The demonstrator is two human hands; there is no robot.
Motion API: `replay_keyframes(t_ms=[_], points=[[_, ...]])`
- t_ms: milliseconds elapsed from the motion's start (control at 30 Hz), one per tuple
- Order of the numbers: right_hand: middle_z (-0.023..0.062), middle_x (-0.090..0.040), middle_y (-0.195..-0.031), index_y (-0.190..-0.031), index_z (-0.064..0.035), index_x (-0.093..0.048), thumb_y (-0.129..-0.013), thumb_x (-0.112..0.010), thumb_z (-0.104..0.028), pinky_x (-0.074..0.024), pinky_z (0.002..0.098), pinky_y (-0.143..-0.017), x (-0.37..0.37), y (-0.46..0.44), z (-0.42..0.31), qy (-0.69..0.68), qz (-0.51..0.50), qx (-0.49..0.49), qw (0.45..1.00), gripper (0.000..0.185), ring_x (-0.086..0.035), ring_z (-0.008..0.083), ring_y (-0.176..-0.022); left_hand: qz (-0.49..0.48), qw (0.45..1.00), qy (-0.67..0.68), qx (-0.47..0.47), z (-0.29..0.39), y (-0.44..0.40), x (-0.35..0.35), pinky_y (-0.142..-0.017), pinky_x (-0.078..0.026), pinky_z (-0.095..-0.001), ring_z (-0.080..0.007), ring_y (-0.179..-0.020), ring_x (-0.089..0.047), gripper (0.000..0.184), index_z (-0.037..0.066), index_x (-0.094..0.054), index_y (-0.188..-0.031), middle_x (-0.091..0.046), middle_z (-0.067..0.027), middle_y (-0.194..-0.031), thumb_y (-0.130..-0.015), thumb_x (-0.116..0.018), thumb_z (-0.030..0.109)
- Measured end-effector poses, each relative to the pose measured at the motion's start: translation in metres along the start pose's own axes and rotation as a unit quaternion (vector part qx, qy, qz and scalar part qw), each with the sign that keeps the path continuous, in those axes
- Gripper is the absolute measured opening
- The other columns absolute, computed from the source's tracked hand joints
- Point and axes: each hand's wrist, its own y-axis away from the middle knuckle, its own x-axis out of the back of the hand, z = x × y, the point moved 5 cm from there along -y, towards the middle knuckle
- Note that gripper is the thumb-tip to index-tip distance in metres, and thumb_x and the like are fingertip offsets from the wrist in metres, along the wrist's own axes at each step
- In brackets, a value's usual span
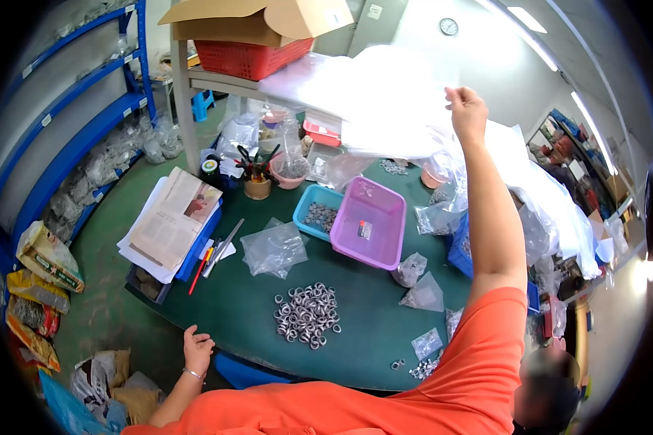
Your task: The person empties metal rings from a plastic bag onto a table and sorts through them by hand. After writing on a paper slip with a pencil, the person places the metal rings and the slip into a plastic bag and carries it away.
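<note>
Right fingers (459, 94) perhaps on white sheet (403, 94)

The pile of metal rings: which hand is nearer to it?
Left. The left hand is off the near side of the table, left of the pile of metal rings; the right hand is raised by the white sheets, beyond the pile and to its right.

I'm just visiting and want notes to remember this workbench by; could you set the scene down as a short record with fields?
Left hand: low by the near table edge, fingers slightly curled, nothing visible in it
Right hand: raised at the white sheets; glare hides whether it grips them
Table: dark green
Middle of table: loose pile of metallic rings
Bins: purple bin, overlapping a turquoise bin in this view
Tool cup: several handled tools
Table's left side: newspaper
</note>
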Motion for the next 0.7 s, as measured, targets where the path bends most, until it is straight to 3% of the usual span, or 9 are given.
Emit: replay_keyframes(t_ms=[167, 233, 300, 333, 400, 433, 467, 567, 700], points=[[0.0075, -0.068, -0.079, -0.091, -0.0046, -0.065, -0.088, -0.06, -0.016, -0.0484, 0.0257, -0.062, 0.033, -0.021, 0.004, -0.111, 0.181, 0.031, 0.977, 0.013, -0.064, 0.0151, -0.064, -0.035, 0.999, -0.016, 0.0, 0.01, -0.005, -0.021, -0.06, -0.047, -0.0226, -0.0141, -0.076, -0.057, 0.061, 0.004, -0.032, -0.131, -0.054, -0.0105, -0.1, -0.076, -0.058, -0.008], [0.0093, -0.069, -0.085, -0.092, -0.0027, -0.065, -0.089, -0.057, -0.012, -0.0497, 0.0277, -0.064, 0.03, -0.02, -0.014, -0.084, 0.259, 0.186, 0.944, 0.013, -0.065, 0.017, -0.069, -0.047, 0.999, -0.026, 0.004, 0.01, -0.005, -0.029, -0.06, -0.047, -0.0226, -0.014, -0.076, -0.057, 0.061, 0.004, -0.032, -0.131, -0.054, -0.0105, -0.1, -0.076, -0.058, -0.007], [0.0148, -0.067, -0.09, -0.098, -0.0064, -0.066, -0.088, -0.053, -0.006, -0.0502, 0.0305, -0.067, -0.001, -0.007, -0.038, 0.092, 0.243, 0.271, 0.927, 0.016, -0.066, 0.0247, -0.073, -0.059, 0.997, -0.039, 0.006, 0.011, -0.004, -0.036, -0.06, -0.047, -0.0225, -0.0139, -0.076, -0.057, 0.061, 0.004, -0.032, -0.131, -0.054, -0.0104, -0.099, -0.077, -0.059, -0.007], [0.0181, -0.065, -0.091, -0.102, -0.011, -0.067, -0.086, -0.051, -0.004, -0.0502, 0.0328, -0.071, -0.027, -0.003, -0.043, 0.175, 0.131, 0.239, 0.946, 0.024, -0.064, 0.0304, -0.08, -0.066, 0.997, -0.032, 0.012, 0.011, -0.003, -0.04, -0.06, -0.047, -0.0225, -0.0138, -0.076, -0.057, 0.061, 0.004, -0.032, -0.131, -0.054, -0.0102, -0.099, -0.077, -0.059, -0.007], [0.0195, -0.063, -0.1, -0.112, -0.0144, -0.063, -0.09, -0.048, -0.02, -0.0461, 0.0366, -0.085, -0.086, 0.017, -0.035, 0.087, -0.111, 0.117, 0.983, 0.027, -0.061, 0.0338, -0.095, -0.076, 0.996, -0.033, 0.017, 0.014, 0.001, -0.047, -0.061, -0.047, -0.0224, -0.0136, -0.077, -0.057, 0.062, 0.005, -0.031, -0.131, -0.054, -0.0099, -0.099, -0.077, -0.059, -0.006], [0.0178, -0.065, -0.097, -0.108, -0.0189, -0.066, -0.092, -0.045, -0.026, -0.0465, 0.0408, -0.083, -0.112, 0.033, -0.032, 0.079, -0.16, 0.15, 0.973, 0.027, -0.061, 0.0347, -0.094, -0.077, 0.996, -0.036, 0.018, 0.013, 0.003, -0.049, -0.061, -0.047, -0.0224, -0.0136, -0.077, -0.057, 0.062, 0.005, -0.031, -0.131, -0.054, -0.0099, -0.099, -0.077, -0.059, -0.006], [0.0196, -0.061, -0.108, -0.111, -0.0158, -0.064, -0.091, -0.045, -0.027, -0.0439, 0.0408, -0.089, -0.098, 0.048, -0.058, 0.152, -0.252, 0.154, 0.943, 0.029, -0.059, 0.0328, -0.102, -0.076, 0.996, -0.043, 0.011, 0.014, 0.004, -0.049, -0.06, -0.047, -0.0223, -0.0134, -0.076, -0.057, 0.062, 0.005, -0.031, -0.131, -0.055, -0.0098, -0.099, -0.077, -0.058, -0.007], [0.0188, -0.058, -0.117, -0.113, -0.0121, -0.062, -0.09, -0.045, -0.027, -0.039, 0.0406, -0.097, -0.093, 0.012, -0.009, 0.023, -0.166, 0.037, 0.985, 0.032, -0.054, 0.0319, -0.112, -0.068, 0.997, -0.04, 0.013, 0.012, 0.005, -0.036, -0.06, -0.047, -0.0222, -0.0129, -0.076, -0.057, 0.061, 0.005, -0.031, -0.131, -0.055, -0.0098, -0.099, -0.078, -0.058, -0.007], [0.0168, -0.063, -0.109, -0.114, -0.0057, -0.062, -0.087, -0.054, -0.027, -0.0418, 0.0379, -0.093, -0.056, -0.028, 0.082, 0.339, -0.079, 0.068, 0.935, 0.035, -0.057, 0.0346, -0.106, -0.04, 0.999, -0.02, 0.032, -0.007, 0.003, -0.018, -0.058, -0.047, -0.0217, -0.0125, -0.075, -0.058, 0.059, 0.006, -0.031, -0.131, -0.056, -0.0087, -0.095, -0.079, -0.056, -0.008]])
